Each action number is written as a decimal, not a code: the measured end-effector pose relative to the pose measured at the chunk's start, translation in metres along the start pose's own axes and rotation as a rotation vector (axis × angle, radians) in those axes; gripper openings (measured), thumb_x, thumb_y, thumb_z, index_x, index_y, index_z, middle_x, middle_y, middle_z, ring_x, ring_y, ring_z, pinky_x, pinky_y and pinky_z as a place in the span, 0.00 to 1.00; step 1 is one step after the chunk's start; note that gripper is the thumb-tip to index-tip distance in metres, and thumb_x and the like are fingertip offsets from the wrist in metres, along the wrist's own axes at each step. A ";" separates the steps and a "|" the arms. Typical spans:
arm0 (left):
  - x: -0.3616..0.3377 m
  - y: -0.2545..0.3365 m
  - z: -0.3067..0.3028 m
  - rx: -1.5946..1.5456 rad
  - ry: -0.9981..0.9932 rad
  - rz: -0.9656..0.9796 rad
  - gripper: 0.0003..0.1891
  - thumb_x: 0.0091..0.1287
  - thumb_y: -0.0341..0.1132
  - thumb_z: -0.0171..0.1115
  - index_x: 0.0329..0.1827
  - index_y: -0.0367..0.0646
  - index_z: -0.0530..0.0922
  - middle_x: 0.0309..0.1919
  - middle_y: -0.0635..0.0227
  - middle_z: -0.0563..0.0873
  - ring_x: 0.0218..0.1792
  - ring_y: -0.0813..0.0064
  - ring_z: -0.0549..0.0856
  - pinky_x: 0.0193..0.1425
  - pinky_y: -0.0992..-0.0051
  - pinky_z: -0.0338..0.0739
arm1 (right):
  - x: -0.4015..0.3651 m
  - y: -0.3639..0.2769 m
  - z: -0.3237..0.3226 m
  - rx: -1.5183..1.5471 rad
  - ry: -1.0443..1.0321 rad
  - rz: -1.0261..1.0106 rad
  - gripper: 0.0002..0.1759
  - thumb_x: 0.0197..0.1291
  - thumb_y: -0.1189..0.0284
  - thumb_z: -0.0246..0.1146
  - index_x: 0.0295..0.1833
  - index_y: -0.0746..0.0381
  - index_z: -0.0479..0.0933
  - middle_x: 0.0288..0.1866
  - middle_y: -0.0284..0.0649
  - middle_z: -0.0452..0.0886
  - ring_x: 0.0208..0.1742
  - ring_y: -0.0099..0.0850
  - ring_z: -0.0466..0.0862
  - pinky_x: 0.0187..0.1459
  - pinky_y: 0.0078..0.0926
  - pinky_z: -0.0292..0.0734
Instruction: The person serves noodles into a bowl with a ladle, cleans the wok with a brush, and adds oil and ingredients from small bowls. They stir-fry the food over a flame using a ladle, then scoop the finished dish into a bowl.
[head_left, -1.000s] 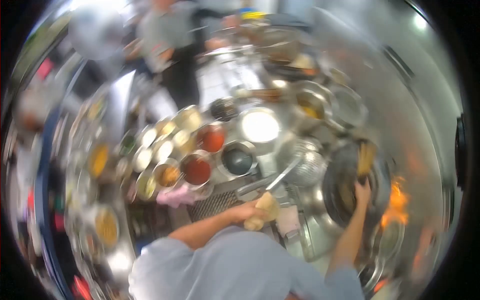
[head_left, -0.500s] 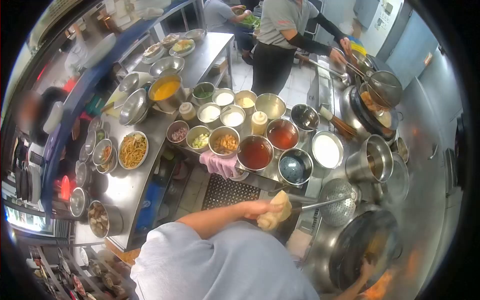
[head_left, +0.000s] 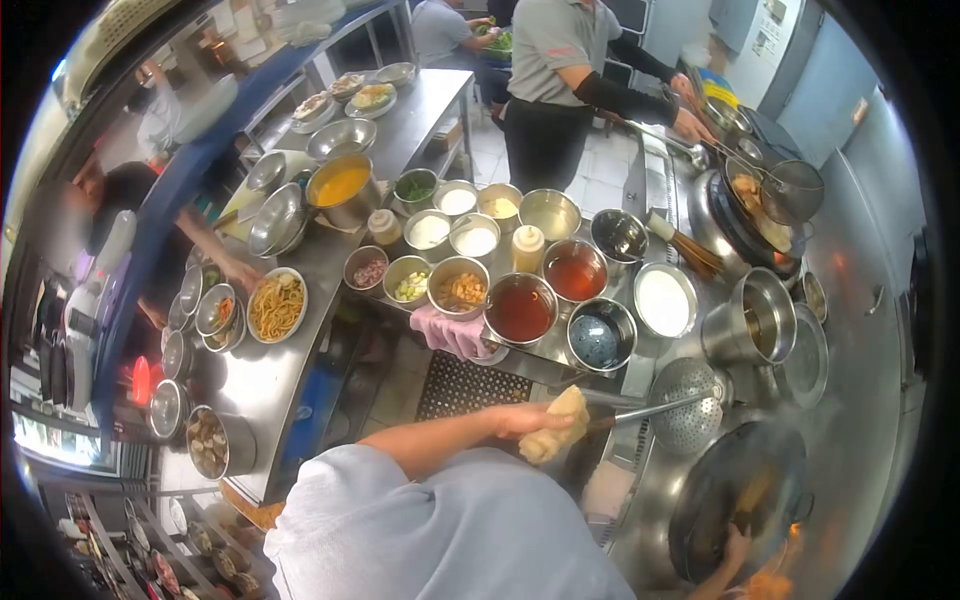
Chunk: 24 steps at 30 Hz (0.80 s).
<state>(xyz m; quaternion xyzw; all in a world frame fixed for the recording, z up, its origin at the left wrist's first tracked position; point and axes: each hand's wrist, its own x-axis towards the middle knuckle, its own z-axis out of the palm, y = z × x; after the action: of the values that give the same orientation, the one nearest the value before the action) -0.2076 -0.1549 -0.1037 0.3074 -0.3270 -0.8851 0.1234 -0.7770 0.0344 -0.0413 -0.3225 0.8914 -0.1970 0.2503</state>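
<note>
My left hand (head_left: 522, 420) is closed round a bunched cream cloth (head_left: 562, 437), held in front of my body. Down inside the dark wok (head_left: 690, 520), at the lower right, my right hand (head_left: 737, 547) grips what looks like a bamboo wok brush (head_left: 757, 492), blurred by motion and steam. Flames show at the wok's right edge. Just behind the cloth lies a perforated strainer (head_left: 684, 402) with a long metal handle, resting beside the wok.
Steel pots hold red sauce (head_left: 520, 308), dark liquid (head_left: 601, 335) and white liquid (head_left: 664, 300). A co-worker (head_left: 560, 60) stands at the far wok (head_left: 722, 220). Another person's hand (head_left: 238, 272) touches the noodle plate (head_left: 277, 305) on the left counter. A pink towel (head_left: 455, 332) hangs from the ledge.
A person at the left has reached an arm over the counter to the noodle plate. My right hand and the brush have shifted slightly in the wok. The flames look smaller.
</note>
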 end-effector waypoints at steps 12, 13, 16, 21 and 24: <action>-0.036 -0.009 -0.021 0.007 0.107 -0.042 0.41 0.70 0.56 0.59 0.77 0.43 0.53 0.61 0.63 0.72 0.59 0.71 0.75 0.62 0.69 0.73 | 0.001 0.028 -0.013 -0.012 0.148 -0.019 0.39 0.50 0.65 0.65 0.67 0.72 0.68 0.61 0.60 0.76 0.57 0.43 0.78 0.60 0.34 0.70; -0.034 -0.001 -0.017 0.027 0.091 -0.073 0.41 0.70 0.56 0.58 0.77 0.43 0.52 0.62 0.63 0.72 0.60 0.71 0.75 0.63 0.70 0.72 | 0.012 0.034 -0.013 0.007 0.142 -0.026 0.39 0.50 0.64 0.65 0.67 0.72 0.68 0.61 0.60 0.76 0.57 0.43 0.78 0.59 0.34 0.70; -0.034 0.009 -0.020 0.053 0.089 -0.080 0.41 0.70 0.56 0.58 0.76 0.40 0.55 0.63 0.61 0.72 0.61 0.69 0.75 0.63 0.69 0.72 | 0.022 0.065 0.012 0.006 0.149 -0.127 0.40 0.49 0.64 0.66 0.68 0.71 0.68 0.60 0.61 0.77 0.57 0.43 0.79 0.59 0.34 0.70; -0.056 0.022 -0.023 -0.028 0.195 -0.048 0.42 0.68 0.59 0.59 0.74 0.37 0.59 0.63 0.58 0.74 0.61 0.67 0.76 0.62 0.68 0.75 | -0.026 0.025 0.034 -0.159 0.106 -0.135 0.39 0.51 0.62 0.65 0.68 0.70 0.68 0.63 0.58 0.75 0.60 0.43 0.76 0.62 0.35 0.67; -0.036 0.033 -0.014 -0.073 0.081 -0.086 0.42 0.68 0.60 0.59 0.74 0.38 0.58 0.62 0.59 0.74 0.60 0.69 0.77 0.60 0.69 0.76 | -0.027 0.009 0.014 -0.141 0.103 -0.092 0.39 0.53 0.60 0.65 0.68 0.70 0.68 0.65 0.56 0.74 0.63 0.44 0.74 0.64 0.35 0.65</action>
<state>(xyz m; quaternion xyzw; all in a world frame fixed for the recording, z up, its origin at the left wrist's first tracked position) -0.1701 -0.1717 -0.0740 0.3521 -0.2756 -0.8877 0.1098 -0.7550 0.0566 -0.0485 -0.3695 0.8989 -0.1613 0.1716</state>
